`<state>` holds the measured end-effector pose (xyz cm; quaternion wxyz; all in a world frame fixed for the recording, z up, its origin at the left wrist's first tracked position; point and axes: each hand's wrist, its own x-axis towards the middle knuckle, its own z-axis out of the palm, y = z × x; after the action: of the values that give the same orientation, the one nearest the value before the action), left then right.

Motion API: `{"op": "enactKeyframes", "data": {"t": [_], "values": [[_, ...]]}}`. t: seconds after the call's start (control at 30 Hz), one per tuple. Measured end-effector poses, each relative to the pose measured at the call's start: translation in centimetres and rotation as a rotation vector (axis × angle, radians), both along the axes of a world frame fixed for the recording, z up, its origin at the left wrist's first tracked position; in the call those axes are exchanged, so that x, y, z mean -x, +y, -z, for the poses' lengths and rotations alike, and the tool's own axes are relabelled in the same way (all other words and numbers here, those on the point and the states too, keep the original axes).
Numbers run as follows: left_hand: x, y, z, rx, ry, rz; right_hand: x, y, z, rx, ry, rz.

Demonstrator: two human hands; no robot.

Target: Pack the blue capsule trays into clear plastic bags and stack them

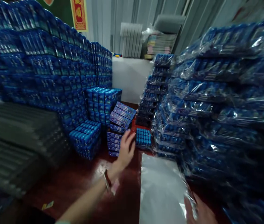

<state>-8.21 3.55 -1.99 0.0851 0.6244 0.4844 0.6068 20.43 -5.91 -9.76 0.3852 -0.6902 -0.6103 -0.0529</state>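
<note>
My left hand (126, 150) reaches forward with its fingers apart and nothing in them. Just beyond it stands a stack of purple-blue printed boxes (120, 119), the upper ones tilted. To the right of the fingertips sits a small block of blue-topped cylinders (143, 136); I cannot make out whether the hand touches either. At the lower right, my right hand (202, 210) is partly cut off by the frame and blurred. Shiny film shows between its thumb and fingers, at the edge of a clear plastic bag (160, 186) lying flat on the red surface.
Tall walls of blue shrink-wrapped packs (59, 62) rise on the left. Film-wrapped blue packs (202, 93) pile high on the right. Grey ribbed stacks (21, 133) stand at the near left. A smaller block of blue cylinders (85, 138) sits left of the boxes. A white panel (129, 77) closes the back.
</note>
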Motion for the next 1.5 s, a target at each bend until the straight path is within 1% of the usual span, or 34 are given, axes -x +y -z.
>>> {"op": "enactKeyframes", "data": {"t": [0.03,0.07,0.1,0.13,0.17,0.2,0.23,0.27,0.3,0.37,0.43,0.47,0.5,0.53,0.6,0.67,0.73,0.8,0.83,0.87,0.9,0.93,1.0,1.07,1.1,1.13,1.17,1.2,1.23,1.27,1.37,1.43,1.5], "values": [[2.2,1.0,-2.5,-0.101,0.027,-0.066,1.8,1.4,-2.0,-0.038,0.005,-0.118],[4.3,2.1,-4.9,-0.165,0.033,-0.139,3.9,2.9,-4.3,-0.083,0.02,-0.269],[6.3,3.1,-7.1,-0.198,0.047,-0.19,6.2,4.6,-6.7,-0.136,0.039,-0.385],[8.1,3.8,-8.9,-0.195,0.086,-0.216,8.6,6.5,-9.2,-0.18,0.045,-0.475],[9.7,4.3,-10.3,-0.177,0.136,-0.254,11.0,8.5,-11.7,-0.214,0.046,-0.558],[11.2,4.3,-11.1,-0.135,0.194,-0.29,13.4,10.6,-14.0,-0.246,0.045,-0.625],[12.5,3.9,-11.5,-0.074,0.257,-0.334,15.6,12.7,-16.0,-0.274,0.043,-0.668],[13.8,3.1,-11.5,0.0,0.317,-0.387,17.7,14.8,-17.9,-0.286,0.038,-0.69],[14.9,2.1,-11.1,0.086,0.369,-0.442,19.5,16.8,-19.3,-0.269,0.024,-0.698],[17.2,-0.6,-9.3,0.269,0.428,-0.554,22.5,20.3,-21.4,-0.123,-0.02,-0.694],[19.1,-3.5,-7.0,0.421,0.415,-0.654,24.4,22.8,-22.4,0.019,-0.051,-0.721],[19.9,-4.8,-5.8,0.476,0.385,-0.692,25.1,23.5,-22.7,0.054,-0.052,-0.736],[20.5,-6.0,-4.5,0.517,0.347,-0.718,25.6,24.0,-22.8,0.064,-0.045,-0.748],[21.0,-7.0,-3.4,0.543,0.307,-0.734,25.9,24.1,-22.9,0.041,-0.028,-0.748],[21.4,-8.2,-1.2,0.561,0.235,-0.738,26.2,23.5,-22.9,-0.073,0.007,-0.731],[21.2,-8.5,0.6,0.54,0.172,-0.721,26.0,21.7,-22.7,-0.272,0.028,-0.714],[20.8,-8.0,1.9,0.49,0.115,-0.7,25.3,18.7,-22.0,-0.458,0.04,-0.709],[20.6,-7.1,2.7,0.44,0.057,-0.698,24.1,14.5,-20.4,-0.527,0.043,-0.731],[20.5,-6.6,3.0,0.42,0.03,-0.705,23.5,12.0,-19.1,-0.519,0.031,-0.761],[20.6,-6.2,3.2,0.404,0.009,-0.713,22.8,9.5,-17.3,-0.498,0.012,-0.802],[20.7,-5.9,3.3,0.392,-0.003,-0.718,22.1,6.9,-15.1,-0.485,-0.013,-0.839],[20.9,-5.6,3.4,0.383,-0.004,-0.722,21.4,4.4,-12.7,-0.478,-0.044,-0.869],[21.2,-5.3,3.4,0.376,0.024,-0.733,20.4,-0.1,-7.1,-0.397,-0.16,-0.935],[21.3,-5.4,3.4,0.381,0.06,-0.746,19.8,-3.5,-2.0,-0.312,-0.251,-0.977],[21.3,-5.4,3.3,0.386,0.072,-0.748,19.7,-4.7,0.0,-0.273,-0.295,-1.005],[21.2,-5.5,3.3,0.389,0.079,-0.748,19.7,-5.6,1.6,-0.231,-0.316,-1.026],[21.1,-5.5,3.2,0.392,0.083,-0.75,19.7,-6.0,2.6,-0.182,-0.319,-1.049],[21.0,-5.5,3.2,0.395,0.085,-0.757,19.8,-6.1,3.1,-0.13,-0.291,-1.058],[20.8,-5.5,3.1,0.396,0.086,-0.77,20.0,-5.7,3.1,-0.073,-0.226,-1.039],[20.7,-5.5,3.1,0.396,0.085,-0.783,20.1,-4.9,2.7,-0.013,-0.128,-0.995],[20.3,-5.3,2.9,0.385,0.071,-0.813,20.4,-0.9,0.5,0.145,0.269,-0.75],[20.0,-5.2,2.8,0.37,0.064,-0.829,20.5,2.2,-1.0,0.162,0.513,-0.596],[19.8,-5.4,2.6,0.354,0.07,-0.845,20.6,4.7,-2.0,0.11,0.697,-0.489]]}}
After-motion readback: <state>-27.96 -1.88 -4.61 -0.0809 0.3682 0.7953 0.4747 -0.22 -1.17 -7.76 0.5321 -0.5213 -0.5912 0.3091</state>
